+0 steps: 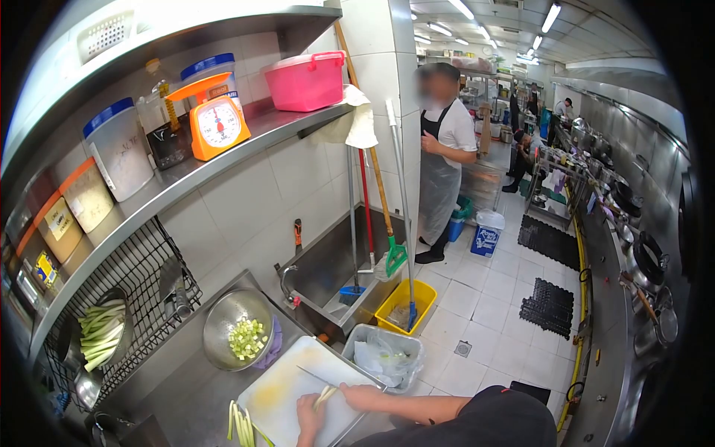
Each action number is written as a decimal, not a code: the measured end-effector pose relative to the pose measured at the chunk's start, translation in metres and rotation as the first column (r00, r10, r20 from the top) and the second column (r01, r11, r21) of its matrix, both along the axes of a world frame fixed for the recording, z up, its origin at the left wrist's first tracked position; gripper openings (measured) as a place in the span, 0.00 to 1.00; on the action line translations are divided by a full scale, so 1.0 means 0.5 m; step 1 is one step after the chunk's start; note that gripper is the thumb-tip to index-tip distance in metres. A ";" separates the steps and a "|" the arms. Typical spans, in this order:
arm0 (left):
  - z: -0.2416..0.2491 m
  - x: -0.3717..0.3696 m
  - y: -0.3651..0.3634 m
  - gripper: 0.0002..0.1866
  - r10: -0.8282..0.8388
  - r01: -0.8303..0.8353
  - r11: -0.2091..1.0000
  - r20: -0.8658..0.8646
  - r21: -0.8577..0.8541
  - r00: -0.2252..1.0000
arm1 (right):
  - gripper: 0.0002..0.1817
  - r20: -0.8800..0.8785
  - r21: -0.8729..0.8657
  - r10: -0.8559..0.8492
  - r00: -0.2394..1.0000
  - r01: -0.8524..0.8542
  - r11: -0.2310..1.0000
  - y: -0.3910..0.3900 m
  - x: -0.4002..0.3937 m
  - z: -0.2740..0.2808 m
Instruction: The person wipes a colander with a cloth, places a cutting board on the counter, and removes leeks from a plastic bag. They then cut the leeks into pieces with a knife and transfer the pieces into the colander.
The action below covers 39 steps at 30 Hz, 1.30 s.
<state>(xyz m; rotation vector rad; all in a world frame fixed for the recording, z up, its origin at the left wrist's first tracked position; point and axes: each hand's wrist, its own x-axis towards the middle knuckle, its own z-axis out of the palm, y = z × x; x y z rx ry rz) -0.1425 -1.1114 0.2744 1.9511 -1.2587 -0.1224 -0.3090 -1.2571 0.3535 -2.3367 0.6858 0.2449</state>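
Two hands work the cutting board [298, 387]: my left hand [309, 419] pins celery stalks [325, 396], fingers closed; my right hand [363, 396] grips the knife [313, 375], mid-chop. Next cut needs the stalks fed forward.

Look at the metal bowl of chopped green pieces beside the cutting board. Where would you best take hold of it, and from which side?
Grip the metal bowl by its rim, probably at the edge nearest the cutting board, reaching in from that side. The rim is thin and exposed all round, and the bowl looks tilted toward the board, so a level lift would likely keep the chopped pieces inside.
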 end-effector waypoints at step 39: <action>0.072 -0.013 -0.007 0.17 0.037 -0.022 0.996 -0.161 0.092 0.986 | 0.13 -0.011 -0.134 -0.048 0.999 0.047 0.990 0.007 -0.079 0.081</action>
